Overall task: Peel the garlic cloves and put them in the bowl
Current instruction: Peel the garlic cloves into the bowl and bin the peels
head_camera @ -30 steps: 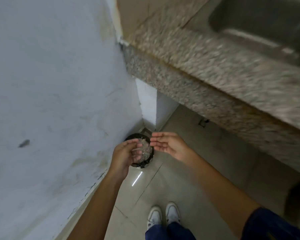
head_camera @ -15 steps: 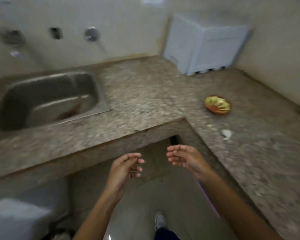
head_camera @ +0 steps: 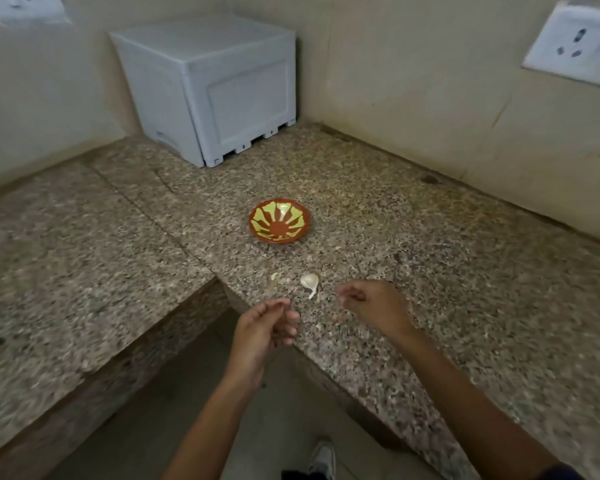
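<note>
A small red bowl [head_camera: 280,221] with a yellow-green ray pattern sits on the granite counter [head_camera: 413,237]. Nearer the counter's inner corner lies a white unpeeled garlic clove [head_camera: 309,283], with a small pale bit of garlic [head_camera: 274,276] to its left. My left hand [head_camera: 264,329] hovers just below and left of the clove, fingers loosely curled, holding nothing. My right hand [head_camera: 374,304] hangs just right of the clove with fingers loosely curled; I see nothing in it.
A white plastic box [head_camera: 215,84] stands in the back corner against the wall. Wall sockets [head_camera: 582,43] are at the upper right. The L-shaped counter wraps around a floor gap where my shoe [head_camera: 323,459] shows.
My view swung from a floor bin, past the sink, to the counter corner. Both hands rose from over the bin to either side of the garlic clove.
</note>
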